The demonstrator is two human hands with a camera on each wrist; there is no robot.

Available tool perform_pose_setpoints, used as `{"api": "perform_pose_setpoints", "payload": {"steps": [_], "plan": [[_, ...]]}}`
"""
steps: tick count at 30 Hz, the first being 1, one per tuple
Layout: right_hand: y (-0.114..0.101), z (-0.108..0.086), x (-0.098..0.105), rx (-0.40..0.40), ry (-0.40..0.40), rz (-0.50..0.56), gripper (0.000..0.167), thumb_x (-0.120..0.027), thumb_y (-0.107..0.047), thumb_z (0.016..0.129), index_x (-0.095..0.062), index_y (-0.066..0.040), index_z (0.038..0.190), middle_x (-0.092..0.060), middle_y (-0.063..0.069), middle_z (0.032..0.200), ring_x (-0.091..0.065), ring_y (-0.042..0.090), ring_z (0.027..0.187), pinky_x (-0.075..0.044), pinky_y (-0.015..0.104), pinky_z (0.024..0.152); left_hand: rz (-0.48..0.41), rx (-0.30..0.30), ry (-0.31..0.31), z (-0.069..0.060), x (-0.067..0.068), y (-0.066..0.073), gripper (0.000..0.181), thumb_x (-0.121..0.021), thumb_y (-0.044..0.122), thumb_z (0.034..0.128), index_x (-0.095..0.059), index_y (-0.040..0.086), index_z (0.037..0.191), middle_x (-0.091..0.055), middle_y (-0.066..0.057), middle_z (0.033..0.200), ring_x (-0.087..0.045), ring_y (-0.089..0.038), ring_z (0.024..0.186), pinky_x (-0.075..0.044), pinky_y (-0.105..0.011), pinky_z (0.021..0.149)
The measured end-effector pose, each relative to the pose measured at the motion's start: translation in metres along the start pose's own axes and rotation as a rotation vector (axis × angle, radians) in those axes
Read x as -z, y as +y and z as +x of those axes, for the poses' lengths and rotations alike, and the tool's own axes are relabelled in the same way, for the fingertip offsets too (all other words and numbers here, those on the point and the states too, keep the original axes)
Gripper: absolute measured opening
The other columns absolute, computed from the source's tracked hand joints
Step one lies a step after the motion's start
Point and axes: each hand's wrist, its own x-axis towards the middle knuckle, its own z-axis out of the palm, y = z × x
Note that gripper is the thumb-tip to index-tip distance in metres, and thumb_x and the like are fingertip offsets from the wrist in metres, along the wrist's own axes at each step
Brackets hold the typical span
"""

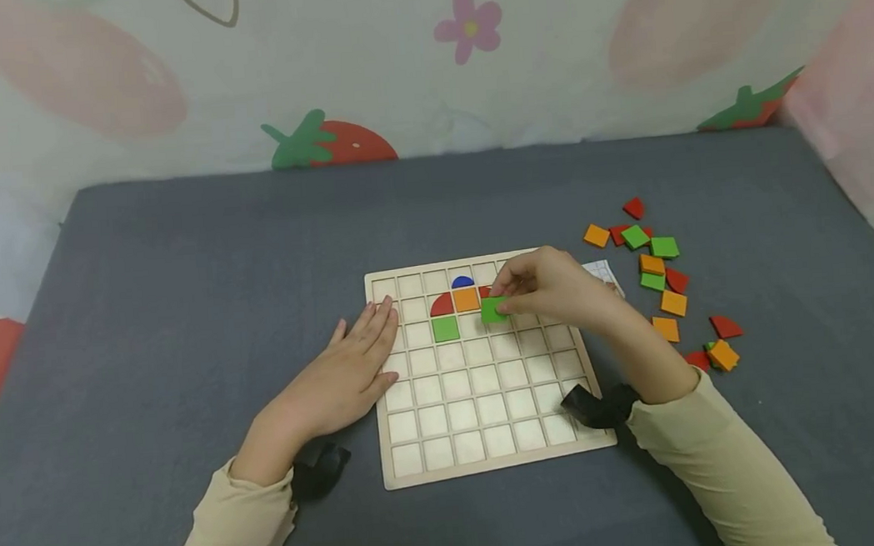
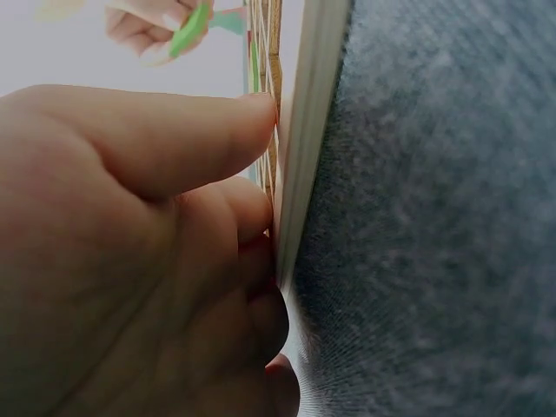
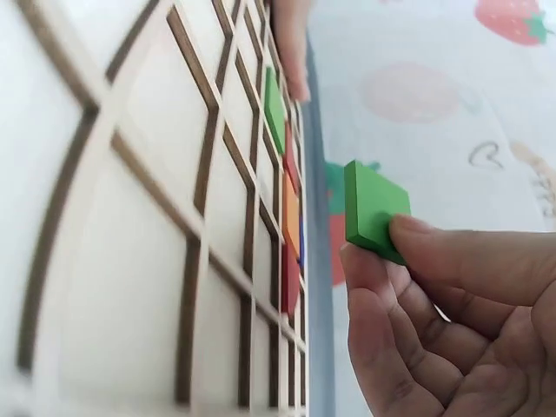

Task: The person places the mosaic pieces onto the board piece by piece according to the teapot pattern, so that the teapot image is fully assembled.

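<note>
A wooden grid board (image 1: 494, 467) lies on the table. My right hand (image 1: 554, 287) pinches a green square tile (image 3: 373, 208) between thumb and fingers, just above the board's upper middle. My left hand (image 1: 341, 375) rests along the board's left edge with its fingers straight. Several tiles sit in the board's compartments: an orange square (image 1: 466, 300), a blue rounded piece (image 1: 463, 281) behind it, a red quarter-round piece (image 1: 442, 305) to its left, and a green square (image 1: 445, 329) nearer the front. Another red piece (image 1: 485, 291) on the right is partly hidden by the right hand.
Loose red, green and orange tiles (image 1: 674, 303) lie scattered right of the board, some overlapping. A white sheet with printed lines (image 1: 602, 273) shows partly behind the right wrist. The grey cloth-covered table (image 1: 184, 322) meets a strawberry-patterned curtain (image 1: 544, 66) at the back.
</note>
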Motion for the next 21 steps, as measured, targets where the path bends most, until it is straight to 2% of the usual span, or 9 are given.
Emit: {"api": "perform_pose_setpoints", "payload": {"steps": [8,21], "plan": [[-0.014,0.011,-0.014,-0.019,0.010,-0.050,0.010,-0.070,0.000,0.082,-0.069,-0.001,0.092,-0.068,0.008,0.090,-0.063,0.022,0.086,-0.051,0.034,0.077,0.030,-0.010,0.014,0.000,0.005,0.000,0.063,-0.046,0.019,0.0995,-0.014,-0.004,0.148,-0.005,-0.017,0.156,-0.004,-0.031,0.143,-0.009,-0.057,0.110],[-0.007,0.019,-0.018,-0.055,-0.053,-0.092,0.008,-0.073,-0.003,0.080,-0.071,-0.002,0.088,-0.066,0.003,0.075,-0.060,0.016,0.072,-0.048,0.030,0.069,0.021,-0.002,0.012,0.000,-0.001,-0.001,0.063,-0.046,0.018,0.0995,-0.013,-0.003,0.149,-0.004,-0.016,0.156,-0.004,-0.030,0.143,-0.009,-0.057,0.110]]}}
